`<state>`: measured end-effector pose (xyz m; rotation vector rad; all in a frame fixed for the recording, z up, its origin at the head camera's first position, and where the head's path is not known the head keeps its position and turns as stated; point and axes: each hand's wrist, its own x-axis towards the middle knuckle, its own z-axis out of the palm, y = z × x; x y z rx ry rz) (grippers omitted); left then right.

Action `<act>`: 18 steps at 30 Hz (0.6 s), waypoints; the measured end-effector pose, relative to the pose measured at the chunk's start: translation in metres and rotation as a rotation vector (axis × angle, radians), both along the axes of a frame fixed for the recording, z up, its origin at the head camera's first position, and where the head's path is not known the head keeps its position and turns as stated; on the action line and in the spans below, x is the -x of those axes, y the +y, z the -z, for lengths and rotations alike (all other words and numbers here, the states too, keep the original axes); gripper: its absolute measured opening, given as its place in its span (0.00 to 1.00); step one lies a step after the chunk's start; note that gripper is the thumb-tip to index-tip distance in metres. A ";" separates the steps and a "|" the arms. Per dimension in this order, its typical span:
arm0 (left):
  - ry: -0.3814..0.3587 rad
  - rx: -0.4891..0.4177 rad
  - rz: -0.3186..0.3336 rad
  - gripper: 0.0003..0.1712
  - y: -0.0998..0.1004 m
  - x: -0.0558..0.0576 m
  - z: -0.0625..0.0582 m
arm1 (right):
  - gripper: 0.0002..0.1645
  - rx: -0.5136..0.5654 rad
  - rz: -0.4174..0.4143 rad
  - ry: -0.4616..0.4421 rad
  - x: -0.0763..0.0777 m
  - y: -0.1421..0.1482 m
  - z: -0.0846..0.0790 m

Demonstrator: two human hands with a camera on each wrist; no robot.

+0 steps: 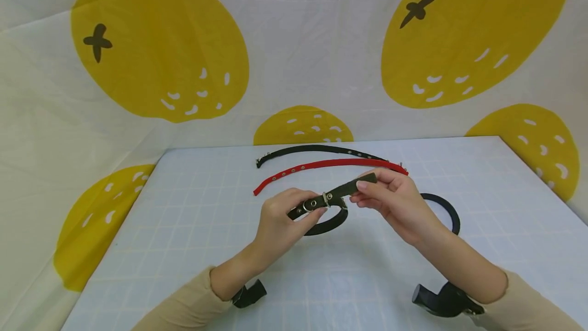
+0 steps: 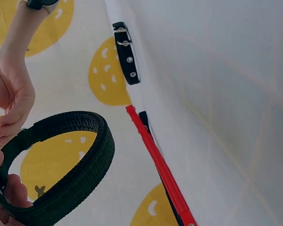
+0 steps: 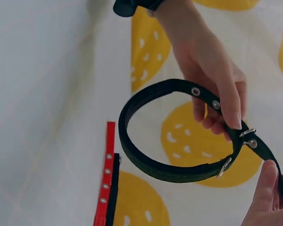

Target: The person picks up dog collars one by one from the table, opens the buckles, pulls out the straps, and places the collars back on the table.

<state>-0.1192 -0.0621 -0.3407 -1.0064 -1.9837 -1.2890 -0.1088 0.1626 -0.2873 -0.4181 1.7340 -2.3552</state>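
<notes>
Both hands hold a dark green collar [image 1: 342, 189] above the table, its strap closed into a loop through a metal buckle [image 3: 247, 134]. My left hand [image 1: 282, 218] pinches the holed strap beside the buckle, thumb below and fingers above. At the other side, my right hand [image 1: 397, 203] pinches the strap's free end between thumb and fingers. The loop [image 3: 179, 174] hangs out in a round below the buckle, with metal eyelets along the band. In the left wrist view, the woven band [image 2: 108, 141] shows large, and fingers partly hide the buckle area.
A red collar [image 1: 340, 163] with eyelets lies unfastened across the back of the table [image 1: 184, 249]. Behind it is a black collar [image 1: 312, 148], also laid out long. A black curved band [image 1: 450, 211] lies at the right, partly hidden by the right forearm. Fruit-printed cloth hangs behind.
</notes>
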 end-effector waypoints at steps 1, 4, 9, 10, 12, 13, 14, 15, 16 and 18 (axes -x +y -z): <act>-0.005 -0.001 -0.001 0.12 0.000 0.000 0.000 | 0.10 0.006 0.001 -0.004 0.000 0.000 0.000; -0.033 -0.016 -0.008 0.11 0.000 -0.001 0.000 | 0.09 0.025 0.016 -0.013 0.000 0.001 0.000; -0.078 -0.044 0.001 0.11 -0.002 -0.001 -0.001 | 0.10 0.074 0.022 -0.016 -0.001 0.004 0.000; -0.081 -0.048 0.008 0.11 -0.002 -0.001 -0.001 | 0.10 0.081 0.018 -0.016 -0.001 0.005 0.001; -0.084 -0.047 0.018 0.12 -0.002 -0.001 -0.001 | 0.10 0.083 0.015 -0.005 -0.001 0.006 0.001; -0.088 -0.045 0.020 0.12 -0.002 -0.001 -0.001 | 0.10 0.074 0.013 0.016 -0.001 0.006 0.002; -0.097 -0.043 0.025 0.12 -0.002 -0.001 -0.001 | 0.11 0.056 0.012 0.039 -0.001 0.006 0.002; -0.105 -0.042 0.032 0.12 -0.002 -0.001 -0.001 | 0.11 0.031 0.010 0.066 -0.001 0.007 0.003; -0.116 -0.041 0.040 0.12 -0.002 -0.002 -0.001 | 0.12 0.001 0.007 0.099 0.000 0.008 0.003; -0.141 -0.035 0.053 0.11 -0.002 -0.003 -0.001 | 0.13 -0.060 0.003 0.168 0.000 0.009 0.003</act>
